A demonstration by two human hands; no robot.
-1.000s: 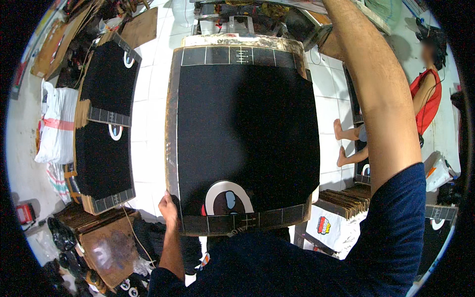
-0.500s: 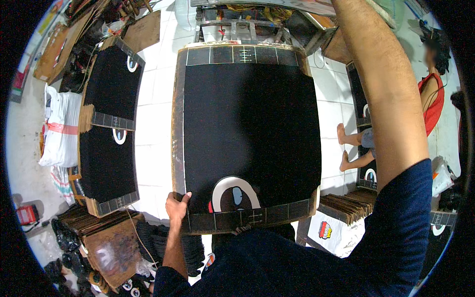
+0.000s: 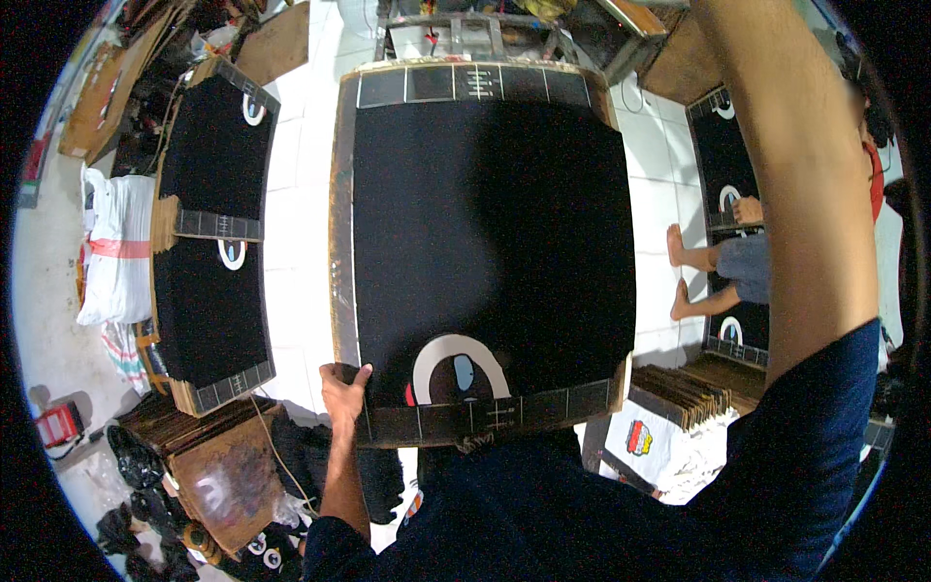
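Before me lies a board (image 3: 344, 242) with a black fabric piece (image 3: 427, 213) flat on it. Near the close edge the fabric bears a print (image 3: 464, 373) of a cream arch with brown, pale blue and a bit of red. Dark strips with white grid lines (image 3: 407, 87) cross the far and near ends. My left hand (image 3: 344, 391) grips the board's near left corner, thumb on top and the other fingers over the side. My right arm (image 3: 800, 175) reaches far forward on the right; its hand lies beyond the picture's upper edge. A shadow falls over the fabric's right half.
More boards with printed black fabric (image 3: 218, 145) stand at left. A white sack (image 3: 121, 247) lies beyond them. Stacked boards (image 3: 693, 388) sit at near right. At right are a co-worker's bare legs (image 3: 703, 257) and hand (image 3: 747, 210). A metal frame (image 3: 465, 37) stands at the far end.
My right forearm has swung to the right. A pale sheet-like edge at the top has gone from view. The board sits slightly higher in the picture; my left hand keeps its hold.
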